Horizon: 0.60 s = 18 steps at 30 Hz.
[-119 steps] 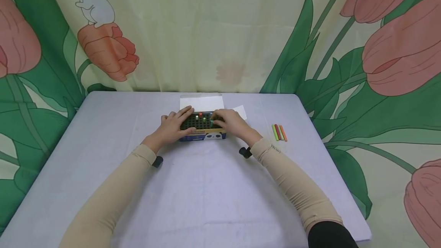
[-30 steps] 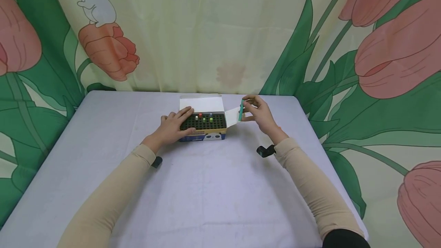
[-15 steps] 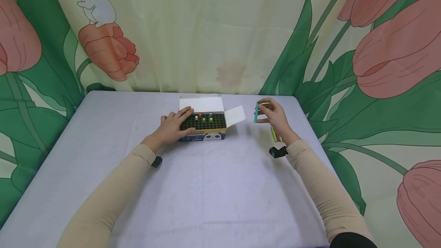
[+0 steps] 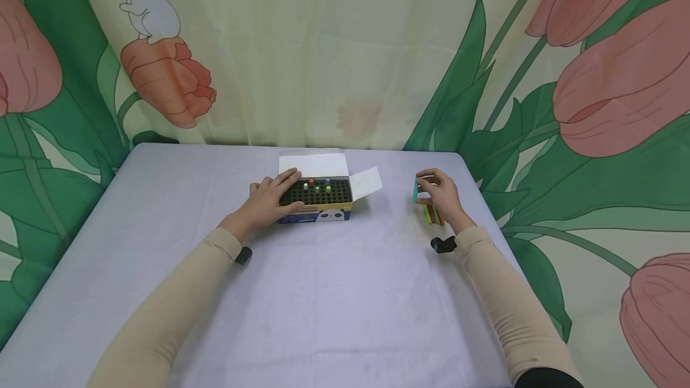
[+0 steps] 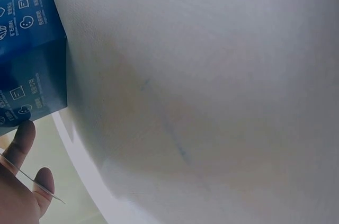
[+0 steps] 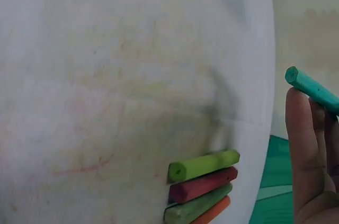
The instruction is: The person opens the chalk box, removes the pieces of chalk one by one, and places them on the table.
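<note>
In the head view a blue-and-yellow chalk box (image 4: 307,217) stands with its white flaps raised, its black grid of holes facing up. Several coloured chalk tips rise from the grid. My left hand (image 4: 263,202) rests across the box's left end, fingers straight and spread, thumb by the front edge. My right hand (image 4: 446,197) pinches a turquoise chalk stick (image 4: 415,190), held upright above the table at right. Below it lie a yellow-green chalk (image 6: 204,166), a red chalk (image 6: 204,185), a duller green chalk (image 6: 197,205) and an orange chalk (image 6: 215,211), side by side.
A white cloth covers the table (image 4: 323,310), with faint colour marks on it in the wrist views. A printed curtain (image 4: 302,64) with tulips hangs behind the table. The box's side flap (image 4: 366,183) sticks out to the right.
My right hand has carried the turquoise chalk from the box rightward, then lowered it near the row of loose chalks. My left hand has stayed on the box.
</note>
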Each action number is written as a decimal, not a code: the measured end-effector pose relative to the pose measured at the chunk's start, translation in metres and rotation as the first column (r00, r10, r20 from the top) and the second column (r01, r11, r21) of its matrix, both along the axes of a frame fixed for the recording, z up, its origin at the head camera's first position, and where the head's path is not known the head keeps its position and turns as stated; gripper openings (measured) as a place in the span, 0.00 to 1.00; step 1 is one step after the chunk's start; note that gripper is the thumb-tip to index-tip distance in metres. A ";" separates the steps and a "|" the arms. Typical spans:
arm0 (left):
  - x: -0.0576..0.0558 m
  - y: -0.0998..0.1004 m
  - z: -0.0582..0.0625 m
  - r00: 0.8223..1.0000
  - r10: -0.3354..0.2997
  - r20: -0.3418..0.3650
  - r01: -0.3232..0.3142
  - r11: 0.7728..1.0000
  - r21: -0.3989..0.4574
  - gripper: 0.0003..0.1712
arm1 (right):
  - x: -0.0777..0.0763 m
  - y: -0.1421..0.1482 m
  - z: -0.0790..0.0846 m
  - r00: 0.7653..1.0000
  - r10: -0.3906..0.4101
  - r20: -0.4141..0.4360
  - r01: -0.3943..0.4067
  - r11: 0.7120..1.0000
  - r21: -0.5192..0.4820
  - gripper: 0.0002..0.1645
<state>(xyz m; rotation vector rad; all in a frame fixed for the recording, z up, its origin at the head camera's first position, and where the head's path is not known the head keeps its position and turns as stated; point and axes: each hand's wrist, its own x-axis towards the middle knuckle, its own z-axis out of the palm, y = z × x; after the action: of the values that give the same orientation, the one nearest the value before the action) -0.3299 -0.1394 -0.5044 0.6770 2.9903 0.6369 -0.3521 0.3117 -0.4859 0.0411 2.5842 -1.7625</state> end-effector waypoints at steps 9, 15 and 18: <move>-0.002 0.002 -0.004 1.000 -0.002 0.002 0.002 1.000 0.011 0.50 | -0.003 0.014 -0.017 1.000 0.014 -0.013 -0.009 0.946 0.324 0.18; -0.002 0.001 -0.003 1.000 0.007 0.006 -0.007 1.000 -0.002 0.50 | -0.001 0.017 -0.018 1.000 -0.003 -0.007 0.005 0.928 0.372 0.17; -0.001 0.001 -0.003 1.000 0.008 0.008 -0.008 1.000 0.002 0.50 | 0.000 0.017 -0.019 1.000 -0.006 -0.011 0.010 0.917 0.398 0.17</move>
<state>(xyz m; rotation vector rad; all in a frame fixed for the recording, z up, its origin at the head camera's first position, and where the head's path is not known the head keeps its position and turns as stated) -0.3309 -0.1388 -0.5069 0.6605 2.9869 0.6409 -0.3526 0.3288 -0.5045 0.0461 2.9053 -1.2069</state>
